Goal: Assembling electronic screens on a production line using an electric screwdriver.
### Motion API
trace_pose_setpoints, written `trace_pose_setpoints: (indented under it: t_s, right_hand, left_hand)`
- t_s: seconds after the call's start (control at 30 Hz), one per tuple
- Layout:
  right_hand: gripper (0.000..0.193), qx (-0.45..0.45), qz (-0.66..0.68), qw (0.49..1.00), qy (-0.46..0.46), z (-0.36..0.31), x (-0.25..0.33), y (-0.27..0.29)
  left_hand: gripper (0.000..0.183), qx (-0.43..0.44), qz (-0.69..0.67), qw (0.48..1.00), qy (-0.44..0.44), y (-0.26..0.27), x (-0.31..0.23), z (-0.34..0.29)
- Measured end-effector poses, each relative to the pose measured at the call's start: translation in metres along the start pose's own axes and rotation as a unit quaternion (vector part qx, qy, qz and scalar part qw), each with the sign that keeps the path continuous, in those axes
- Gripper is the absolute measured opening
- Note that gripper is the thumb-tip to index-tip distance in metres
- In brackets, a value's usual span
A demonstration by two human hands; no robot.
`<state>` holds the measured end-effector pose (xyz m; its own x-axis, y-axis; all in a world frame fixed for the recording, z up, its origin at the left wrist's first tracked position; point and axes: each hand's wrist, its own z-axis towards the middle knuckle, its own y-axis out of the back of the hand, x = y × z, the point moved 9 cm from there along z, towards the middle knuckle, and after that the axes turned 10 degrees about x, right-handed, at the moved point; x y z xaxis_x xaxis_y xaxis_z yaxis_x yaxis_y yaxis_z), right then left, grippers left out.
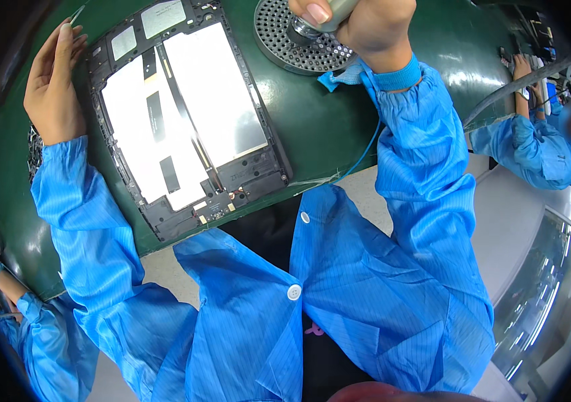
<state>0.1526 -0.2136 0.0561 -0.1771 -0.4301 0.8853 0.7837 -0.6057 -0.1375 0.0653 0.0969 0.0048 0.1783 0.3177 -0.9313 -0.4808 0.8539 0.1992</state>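
My left hand (56,90) is raised at the far left edge of an open tablet-like device housing (258,175). Its thumb and fingers pinch a thin, pale, pointed tool (78,13), whose exact kind is too small to tell. Two large silvery-white flat battery panels (210,94) lie inside the black frame, with dark strips between them and a small circuit board (215,208) at the near end. At the top, my right hand (379,27) wraps round a grey-handled tool (340,15). The metal collar of that tool meets a round perforated metal disc (275,40).
The device lies on a green tabletop (325,134), close to its near edge. A blue cord (369,151) runs from my right wristband. Small dark parts (34,151) sit beside my left wrist. Co-workers in blue sleeves are at the right (526,147) and lower left (51,342).
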Motion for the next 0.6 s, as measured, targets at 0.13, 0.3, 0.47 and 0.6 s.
trace_pose_setpoints:
  t_s: [0.13, 0.3, 0.47, 0.6]
  right_hand:
    - [0.028, 0.010, -0.014, 1.000, 0.025, 0.000, 0.002, -0.001]
    - [0.027, -0.025, -0.028, 0.999, 0.006, -0.004, -0.003, 0.006]
    - [0.022, -0.033, -0.049, 0.998, 0.006, 0.000, 0.002, 0.000]
    - [0.022, -0.064, -0.042, 0.997, -0.014, 0.001, 0.006, 0.005]
  left_hand:
    - [0.045, 0.008, 0.001, 1.000, 0.004, -0.003, 0.007, 0.004]
    - [0.045, 0.003, 0.029, 1.000, 0.004, -0.002, 0.005, 0.004]
    - [0.043, 0.006, -0.072, 0.996, 0.043, -0.009, 0.016, 0.004]
    - [0.036, 0.044, -0.101, 0.990, 0.084, -0.024, 0.020, -0.005]
